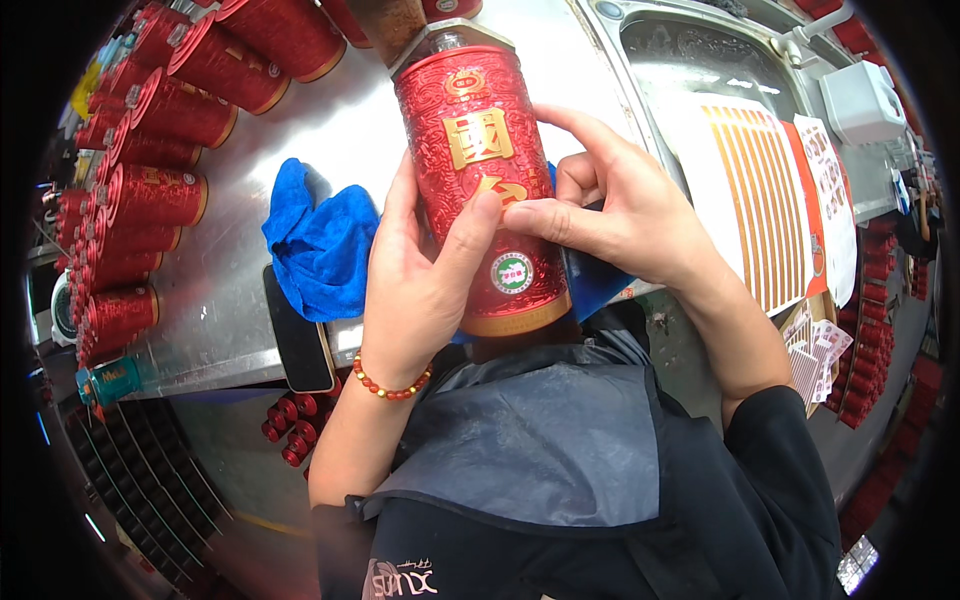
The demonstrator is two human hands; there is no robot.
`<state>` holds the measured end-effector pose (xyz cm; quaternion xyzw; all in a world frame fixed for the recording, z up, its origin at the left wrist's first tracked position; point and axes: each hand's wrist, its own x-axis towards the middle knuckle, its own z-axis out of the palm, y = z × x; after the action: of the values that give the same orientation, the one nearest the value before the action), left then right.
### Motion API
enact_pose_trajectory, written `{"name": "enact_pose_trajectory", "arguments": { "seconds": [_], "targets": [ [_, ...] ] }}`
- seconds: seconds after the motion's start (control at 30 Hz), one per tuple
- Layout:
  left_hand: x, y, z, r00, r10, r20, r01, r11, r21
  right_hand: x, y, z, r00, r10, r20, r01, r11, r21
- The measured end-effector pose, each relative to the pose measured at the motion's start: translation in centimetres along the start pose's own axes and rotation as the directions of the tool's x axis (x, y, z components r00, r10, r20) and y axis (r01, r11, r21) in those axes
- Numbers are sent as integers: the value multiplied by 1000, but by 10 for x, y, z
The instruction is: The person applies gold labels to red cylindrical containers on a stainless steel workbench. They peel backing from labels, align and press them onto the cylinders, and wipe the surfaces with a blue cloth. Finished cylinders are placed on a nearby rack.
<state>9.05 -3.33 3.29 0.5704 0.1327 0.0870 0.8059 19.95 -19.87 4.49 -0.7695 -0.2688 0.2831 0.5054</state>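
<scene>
A red embossed bottle [464, 130] with raised gold characters, a gold base band and a small round green-and-white sticker is tilted in front of me. A clear stopper shows at its far end. My left hand [425, 240] wraps its left side, thumb lying on the front. From the right, my right hand [625, 200] grips it too: the index finger reaches along the side and the thumb presses on the front, close to the left thumb. The other right fingers are curled and partly hidden. A blue cloth [320, 240] lies crumpled left of my left hand.
Rows of similar red bottles [160, 195] line the left of the metal table [220, 330]. A phone [298, 335] lies near its front edge. To the right are a sink [700, 60], a sheet of gold strips [755, 210] and a white jug [863, 103].
</scene>
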Motion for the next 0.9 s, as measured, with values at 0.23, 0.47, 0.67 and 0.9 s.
{"name": "enact_pose_trajectory", "arguments": {
  "seconds": [0.23, 0.47, 0.67, 0.9],
  "targets": [
    [1, -1, -1, 1000, -23, 5, 23, 999, -33, 3, -2, -1, 1000, 28, 2, -28, 1000, -12],
    [-1, 1, 0, 1000, -14, 25, 14, 999, -29, 2, 0, -2, 997, 66, 37, -69, 992, 107],
    [-1, 6, -7, 995, -80, 60, 86, 989, -118, 3, 2, -4, 995, 86, 51, -94, 977, 194],
    [-17, 3, -9, 986, -76, 146, 79, 997, -12, 5, -4, -8, 988, 123, 92, -143, 956, 256]
  ]
}}
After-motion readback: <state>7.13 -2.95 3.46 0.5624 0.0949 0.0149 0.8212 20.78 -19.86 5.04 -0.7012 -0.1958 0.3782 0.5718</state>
